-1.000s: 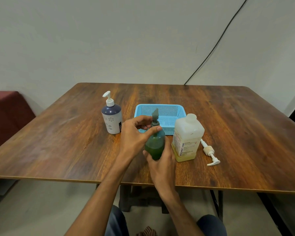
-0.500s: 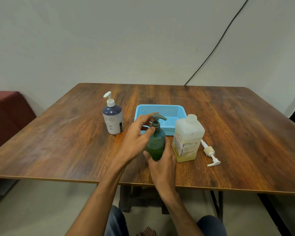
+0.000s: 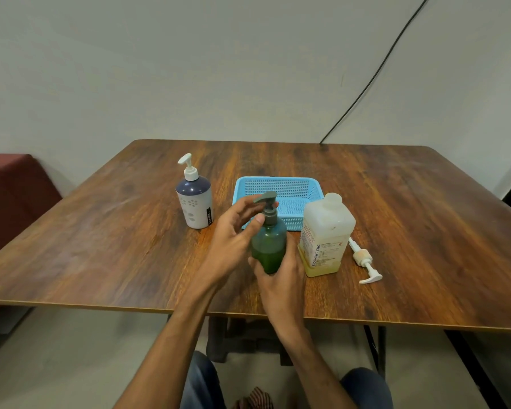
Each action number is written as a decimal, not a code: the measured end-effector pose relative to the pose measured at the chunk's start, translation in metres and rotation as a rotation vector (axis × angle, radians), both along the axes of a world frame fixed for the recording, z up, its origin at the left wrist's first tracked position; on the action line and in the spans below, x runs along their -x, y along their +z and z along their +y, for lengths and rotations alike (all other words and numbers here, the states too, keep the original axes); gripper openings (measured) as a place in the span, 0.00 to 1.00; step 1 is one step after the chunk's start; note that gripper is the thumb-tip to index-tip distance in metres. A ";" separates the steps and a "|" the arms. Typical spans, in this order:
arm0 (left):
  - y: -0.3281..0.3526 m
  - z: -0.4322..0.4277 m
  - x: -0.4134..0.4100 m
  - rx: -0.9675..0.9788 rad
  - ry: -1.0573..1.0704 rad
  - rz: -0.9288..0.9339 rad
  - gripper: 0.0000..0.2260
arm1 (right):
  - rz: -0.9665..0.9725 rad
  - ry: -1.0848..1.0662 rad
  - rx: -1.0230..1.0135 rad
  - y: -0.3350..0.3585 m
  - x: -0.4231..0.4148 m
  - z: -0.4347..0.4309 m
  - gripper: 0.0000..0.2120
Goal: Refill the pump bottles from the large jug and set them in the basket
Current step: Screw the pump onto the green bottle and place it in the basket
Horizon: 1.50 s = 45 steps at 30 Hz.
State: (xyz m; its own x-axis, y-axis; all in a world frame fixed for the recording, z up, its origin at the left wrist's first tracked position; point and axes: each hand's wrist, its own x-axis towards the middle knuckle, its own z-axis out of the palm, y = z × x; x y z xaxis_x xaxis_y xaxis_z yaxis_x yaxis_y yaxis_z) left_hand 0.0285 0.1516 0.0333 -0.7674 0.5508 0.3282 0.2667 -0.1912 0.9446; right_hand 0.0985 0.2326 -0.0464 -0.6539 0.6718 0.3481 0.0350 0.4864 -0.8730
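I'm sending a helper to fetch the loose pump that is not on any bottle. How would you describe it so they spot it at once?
On the wooden table, look right of the big square jug. The loose pump lies flat there: cream-white, with its dip tube towards the jug, the only pump not screwed onto a bottle.

- The large jug (image 3: 326, 236), just right of the right hand (image 3: 279, 278), carries a label with "BIOCHEK CHG" printed in dark letters running up its near left edge; the finer print and a small red mark on the same label are too small to read.
- The white pump bottle (image 3: 194, 200), beyond and left of the left hand (image 3: 233, 240), has a black vertical strip with white letters that look like "OYO".
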 end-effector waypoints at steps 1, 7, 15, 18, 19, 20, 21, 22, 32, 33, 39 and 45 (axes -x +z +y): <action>0.000 0.001 -0.002 -0.002 0.016 -0.006 0.17 | -0.004 0.000 0.000 0.000 0.000 0.000 0.37; -0.010 0.019 -0.005 0.018 0.311 0.085 0.16 | -0.002 -0.008 0.007 0.003 0.000 -0.001 0.38; -0.009 0.003 0.005 0.068 0.071 0.050 0.17 | 0.011 -0.012 -0.020 0.000 -0.001 0.000 0.36; -0.009 0.012 0.000 0.059 0.204 0.126 0.16 | 0.001 -0.013 -0.008 0.002 -0.001 0.000 0.37; -0.010 0.016 -0.002 0.048 0.267 0.139 0.15 | -0.003 -0.013 -0.004 0.002 -0.001 -0.001 0.37; -0.010 0.019 -0.005 0.037 0.314 0.147 0.15 | -0.005 -0.014 -0.003 0.002 -0.001 -0.001 0.38; -0.011 0.022 -0.006 0.029 0.338 0.155 0.14 | -0.006 -0.016 -0.005 0.002 -0.001 -0.001 0.38; -0.013 0.024 -0.006 0.021 0.340 0.165 0.13 | -0.008 -0.019 -0.006 0.002 -0.001 -0.001 0.38; -0.018 0.012 0.005 0.062 0.034 0.061 0.20 | 0.011 -0.011 -0.002 0.003 -0.002 -0.001 0.36; -0.017 0.015 0.002 0.053 0.108 0.073 0.21 | 0.008 -0.012 0.001 0.003 -0.002 -0.001 0.36; -0.016 0.023 -0.004 -0.034 0.338 0.121 0.10 | -0.003 -0.027 0.006 0.002 -0.001 -0.001 0.37; -0.013 0.010 0.005 0.017 0.167 0.105 0.14 | 0.007 -0.019 -0.007 0.003 -0.003 -0.001 0.37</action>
